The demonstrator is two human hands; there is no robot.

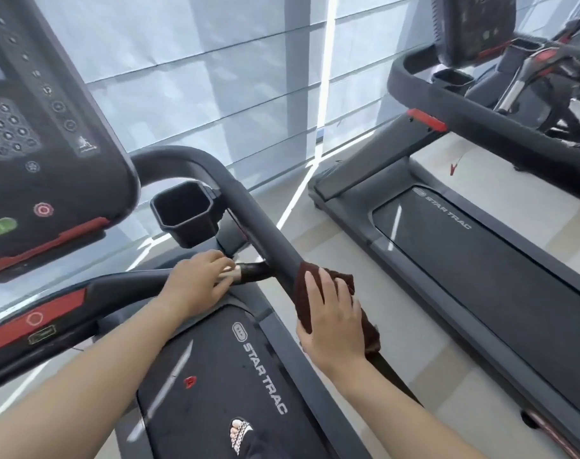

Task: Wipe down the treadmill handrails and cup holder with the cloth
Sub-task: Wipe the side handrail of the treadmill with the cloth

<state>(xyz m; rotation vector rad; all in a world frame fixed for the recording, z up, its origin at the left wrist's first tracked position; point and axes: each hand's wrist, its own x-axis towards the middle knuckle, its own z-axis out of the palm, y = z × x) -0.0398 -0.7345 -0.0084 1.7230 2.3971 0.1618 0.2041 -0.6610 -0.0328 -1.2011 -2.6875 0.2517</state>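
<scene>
Nearest to me, a sandalled foot (240, 435) stands on the treadmill belt (215, 385), and both bare forearms reach forward over it. The right hand (335, 313) lies flat, fingers spread and nearly fully open, pressing a dark brown cloth (340, 281) against the right handrail (272, 240); the cloth is draped over the rail and pinned under the palm rather than gripped. The left hand (199, 283) is curled loosely over the crossbar (126, 286) by its shiny metal grip sensor (230, 272), closed around the bar and holding no cloth.

What could go wrong, to my eye: with the palm only pressing, the cloth may slip off the sloping rail and drop to the floor if the hand slides too fast. The left hand rests close to the red stop panel (33, 321), and the console (40, 127) buttons are just above, so a careless reach might press one and start the belt underfoot. The cup holder (182, 217), just beyond the left hand, looks untouched, and its deep well could easily be skipped.

Counting: one cloth, two hands, one foot in view, one cup holder on this machine. Farther off, a second treadmill (464, 246) stands to the right with two cup holders (452, 77) of its own, so two treadmills in all.
</scene>
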